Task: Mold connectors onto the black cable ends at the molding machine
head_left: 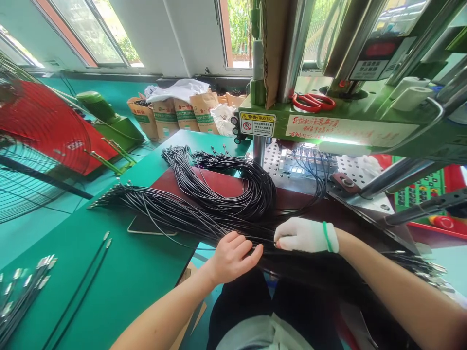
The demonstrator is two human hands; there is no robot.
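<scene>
A thick bundle of black cables (204, 209) lies across the green table (109, 272) and over my lap. My bare left hand (233, 255) rests on the bundle near the table's edge, fingers curled round a few strands. My right hand (302, 236), in a white glove with a green cuff band, is closed in a pinch on strands of the same bundle, just right of my left hand. A second looped coil of cables (251, 189) lies behind both hands, running toward the machine's perforated plate (284, 163).
A green press machine (346, 126) with a warning label and red scissors (314, 102) stands at the right. A red fan in a wire guard (40, 131) stands at the left. Two loose cables (87, 282) and metal-tipped ends (22, 287) lie near me. Paper sacks (175, 116) stand behind.
</scene>
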